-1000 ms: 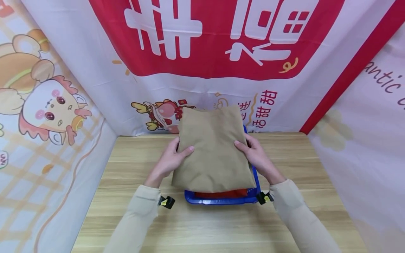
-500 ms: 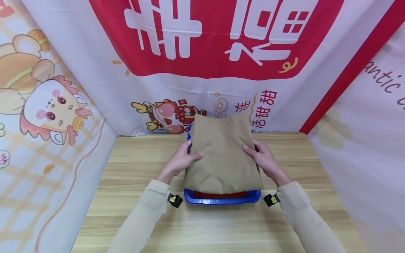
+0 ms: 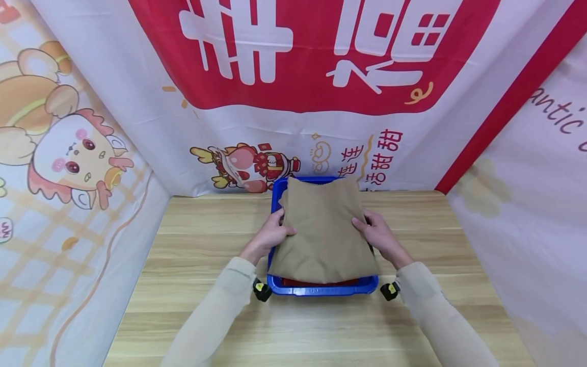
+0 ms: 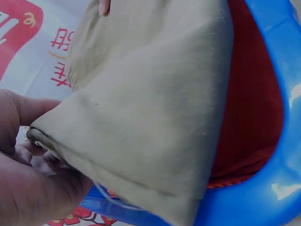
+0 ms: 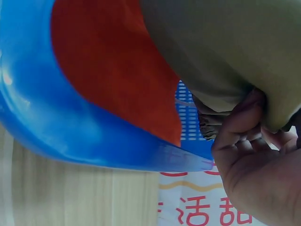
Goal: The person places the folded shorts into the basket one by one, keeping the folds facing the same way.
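Note:
Both hands hold a folded khaki garment (image 3: 325,234) by its two sides, over a blue plastic basket (image 3: 323,291). The left hand (image 3: 269,236) pinches its left edge, thumb on top and fingers beneath. On the opposite edge the right hand (image 3: 381,235) grips in the same way. The right wrist view shows a gathered dark edge (image 5: 208,126) under the garment beside the fingers. Red cloth (image 5: 115,70) lies inside the basket, mostly hidden below the garment. The garment's near edge hangs just short of the basket's front rim.
The basket stands on a wood-grain table (image 3: 206,239) near its back edge. Behind it hangs a printed white and red cloth backdrop (image 3: 302,122). Similar printed cloths enclose the left and right sides. A small black camera (image 3: 262,290) is strapped at the left wrist.
Both hands have carried the garment to the right and lowered it over the basket. The basket's far rim and left side now show around it.

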The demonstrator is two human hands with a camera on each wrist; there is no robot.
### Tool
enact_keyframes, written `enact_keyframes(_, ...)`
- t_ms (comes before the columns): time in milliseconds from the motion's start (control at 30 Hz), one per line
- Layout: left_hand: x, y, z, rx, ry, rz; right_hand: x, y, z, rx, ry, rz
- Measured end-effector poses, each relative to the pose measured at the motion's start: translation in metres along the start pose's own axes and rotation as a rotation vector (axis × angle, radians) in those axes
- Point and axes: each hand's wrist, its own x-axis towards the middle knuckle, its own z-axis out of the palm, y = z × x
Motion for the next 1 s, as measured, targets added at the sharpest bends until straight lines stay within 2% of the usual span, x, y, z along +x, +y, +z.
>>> enact_keyframes(167,0.006,-0.005,0.003,0.016,0.032,-0.017,0.003,0.002,0.004,-0.087,0.032,-0.035)
enact_keyframes(300,0.010,-0.008,0.005,0.036,0.054,-0.047,0.008,0.007,0.007,-0.214,0.079,-0.051)
enact_keyframes(500,0.016,-0.014,0.007,0.079,0.056,-0.058,0.014,0.015,0.011,-0.369,0.105,-0.070)
enact_keyframes(600,0.015,-0.013,0.008,0.121,0.042,-0.093,0.014,0.015,0.012,-0.421,0.119,-0.076)
enact_keyframes(767,0.014,-0.011,0.008,0.278,0.016,-0.100,0.012,0.011,0.013,-0.555,0.093,-0.066)
enact_keyframes(867,0.013,-0.010,0.008,0.403,0.042,-0.048,0.011,0.009,0.014,-0.622,0.050,-0.033)
enact_keyframes(1000,0.012,-0.007,0.009,0.574,0.102,-0.025,0.009,0.007,0.015,-0.668,0.025,0.008)
